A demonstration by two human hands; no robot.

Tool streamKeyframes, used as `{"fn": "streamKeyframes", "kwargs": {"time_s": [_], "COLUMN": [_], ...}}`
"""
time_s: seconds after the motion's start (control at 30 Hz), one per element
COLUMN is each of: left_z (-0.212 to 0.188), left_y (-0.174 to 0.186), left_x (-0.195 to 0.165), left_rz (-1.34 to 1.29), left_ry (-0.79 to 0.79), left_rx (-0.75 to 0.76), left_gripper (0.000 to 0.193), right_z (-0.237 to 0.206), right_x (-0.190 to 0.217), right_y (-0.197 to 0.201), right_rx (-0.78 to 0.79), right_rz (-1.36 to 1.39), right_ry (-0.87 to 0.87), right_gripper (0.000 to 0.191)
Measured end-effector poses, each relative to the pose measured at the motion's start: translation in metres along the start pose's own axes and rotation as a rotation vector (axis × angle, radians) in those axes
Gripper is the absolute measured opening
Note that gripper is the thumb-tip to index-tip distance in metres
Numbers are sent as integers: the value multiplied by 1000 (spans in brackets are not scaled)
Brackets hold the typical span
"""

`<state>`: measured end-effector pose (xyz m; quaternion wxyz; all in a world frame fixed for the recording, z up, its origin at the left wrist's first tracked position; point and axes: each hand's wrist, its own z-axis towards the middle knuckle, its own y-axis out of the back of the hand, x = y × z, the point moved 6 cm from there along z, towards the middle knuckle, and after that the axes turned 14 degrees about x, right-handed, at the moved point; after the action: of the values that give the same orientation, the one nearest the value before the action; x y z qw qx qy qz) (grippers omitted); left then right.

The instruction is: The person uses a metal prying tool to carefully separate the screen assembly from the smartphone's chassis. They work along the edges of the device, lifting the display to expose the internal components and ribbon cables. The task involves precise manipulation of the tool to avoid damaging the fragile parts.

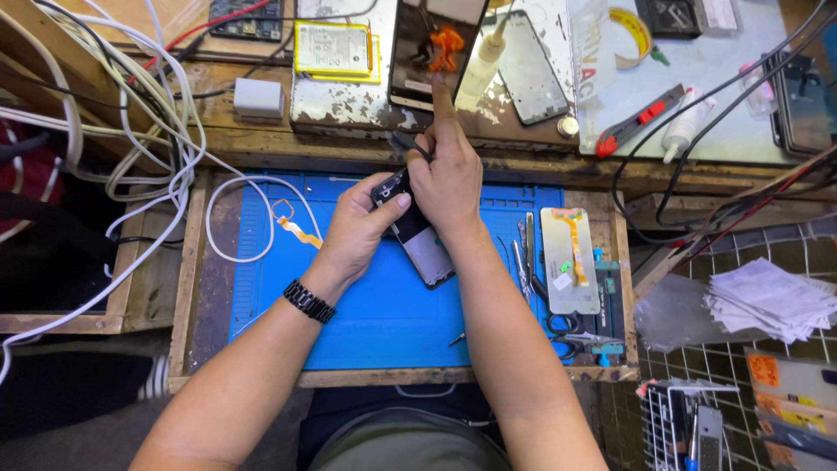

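I hold a phone (417, 231) above the blue mat (366, 323) that lies on the table (187, 288). My left hand (362, 228) has its grip closed around the phone's upper end, thumb pressed on its edge. My right hand (449, 170) sits over the top of the phone, fingers curled in a closed grip on a thin dark tool (408, 144), the forefinger stretched straight out. The phone tilts, its lower end pointing down to the right. Just right on the mat lie tweezers (521, 257) and a silver phone panel (568, 262). A white cable (228, 253) loops at the left.
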<state>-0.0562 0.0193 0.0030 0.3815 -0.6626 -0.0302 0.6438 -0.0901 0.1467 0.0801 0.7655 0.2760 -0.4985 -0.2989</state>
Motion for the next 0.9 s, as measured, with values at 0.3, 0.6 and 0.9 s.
{"fn": "streamKeyframes", "kwargs": {"time_s": [0.3,0.6,0.9], "left_z": [0,-1,-1], "left_y": [0,0,2], "left_x": [-1,0,2], "left_rz": [-2,-5,1], "left_ry": [4,1,5], "left_rx": [0,-5,-11], "left_gripper": [28,27,28], "right_z": [1,0,1], "right_x": [1,3,5], "right_y": [0,1,2], "right_rx": [0,5,-7], "right_rz": [-4,5,-3], "right_ry": [1,1,10], "right_gripper": [89,90,88]}}
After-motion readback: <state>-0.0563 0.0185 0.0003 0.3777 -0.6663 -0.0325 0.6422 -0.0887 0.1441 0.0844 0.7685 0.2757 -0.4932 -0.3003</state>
